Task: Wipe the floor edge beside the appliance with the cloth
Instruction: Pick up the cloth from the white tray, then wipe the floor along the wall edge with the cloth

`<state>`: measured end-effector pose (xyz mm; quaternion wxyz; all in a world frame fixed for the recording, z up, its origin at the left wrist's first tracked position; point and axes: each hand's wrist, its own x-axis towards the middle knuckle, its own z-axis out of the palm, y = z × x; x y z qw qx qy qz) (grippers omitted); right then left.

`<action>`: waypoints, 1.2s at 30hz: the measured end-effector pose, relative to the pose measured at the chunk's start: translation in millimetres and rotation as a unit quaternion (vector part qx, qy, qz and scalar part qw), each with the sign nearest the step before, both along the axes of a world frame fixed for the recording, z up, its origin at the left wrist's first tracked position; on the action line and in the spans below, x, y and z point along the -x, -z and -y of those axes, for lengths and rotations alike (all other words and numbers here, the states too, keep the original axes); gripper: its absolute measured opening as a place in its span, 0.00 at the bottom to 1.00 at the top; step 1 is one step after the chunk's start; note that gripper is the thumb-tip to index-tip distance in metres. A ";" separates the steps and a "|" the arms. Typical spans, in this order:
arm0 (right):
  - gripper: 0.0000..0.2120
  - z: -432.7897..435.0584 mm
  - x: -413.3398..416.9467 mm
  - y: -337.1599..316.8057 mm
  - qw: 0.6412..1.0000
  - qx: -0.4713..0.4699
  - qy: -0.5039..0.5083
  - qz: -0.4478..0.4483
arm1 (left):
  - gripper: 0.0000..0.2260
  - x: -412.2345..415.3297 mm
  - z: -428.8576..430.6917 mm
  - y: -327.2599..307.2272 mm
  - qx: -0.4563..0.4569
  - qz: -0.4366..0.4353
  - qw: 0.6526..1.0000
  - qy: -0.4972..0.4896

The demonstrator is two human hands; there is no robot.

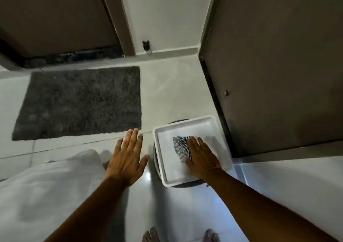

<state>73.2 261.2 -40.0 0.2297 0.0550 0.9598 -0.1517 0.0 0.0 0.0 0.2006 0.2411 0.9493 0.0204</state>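
1. Right hand (201, 158): flat, palm down, fingers spread, pressed on a grey-and-white checked cloth (181, 147). Not clenched around it, only lying on top.
2. The cloth is crumpled, lying inside a white square plastic tray (185, 125), roughly centre. Its right part is hidden under the fingers.
3. The tray sits on top of a dark round object (155, 160), of which only a rim shows at the tray's left, far and near edges. Cannot tell what it is.
4. Left hand (128, 160): open, fingers extended and slightly apart, holding nothing. It sits left of the tray, thumb near the tray's left wall but apart from it. Cannot tell whether the palm touches the floor or hovers.
5. Hands are apart, with the tray wall between them.
6. A tall brown flat-fronted panel (278, 65) stands just right of the tray, with a small metal stud on its face; its base meets the light grey tiled floor (172, 93).
7. A dark grey shaggy rectangular mat (79, 102) lies on the floor to the left, near the left fingertips, apart from the tray.
8. A pale garment (46, 186) fills the lower left.
9. Bare toes (150, 234) show at the bottom edge.
10. A thin band circles the right wrist.
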 end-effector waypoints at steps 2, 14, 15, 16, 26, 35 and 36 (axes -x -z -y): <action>0.35 5.8 6.3 35.3 1.000 0.004 -0.001 0.012 | 0.39 -0.6 -1.1 32.8 -0.012 0.005 1.000 0.000; 0.28 1.4 14.9 112.4 0.995 0.041 0.051 -0.081 | 0.38 -6.0 -14.2 116.1 -0.033 -0.009 0.999 0.031; 0.28 0.2 15.8 109.0 0.994 0.044 0.053 -0.087 | 0.38 -6.8 -14.4 114.0 -0.034 -0.010 0.999 0.032; 0.27 -0.9 16.5 105.1 0.992 0.051 0.061 -0.096 | 0.38 -7.7 -14.5 111.1 -0.038 -0.011 0.999 0.031; 0.23 -39.4 -29.6 13.4 0.958 0.034 0.165 -0.231 | 0.38 -24.4 -54.8 29.6 -0.092 -0.050 0.991 0.083; 0.25 -75.4 -255.3 58.6 0.906 -0.036 0.350 -0.236 | 0.34 -177.6 -117.0 72.5 -0.178 -0.021 0.963 0.202; 0.26 -77.9 -280.7 78.0 0.900 -0.036 0.376 -0.216 | 0.34 -195.2 -120.5 94.6 -0.177 -0.008 0.961 0.213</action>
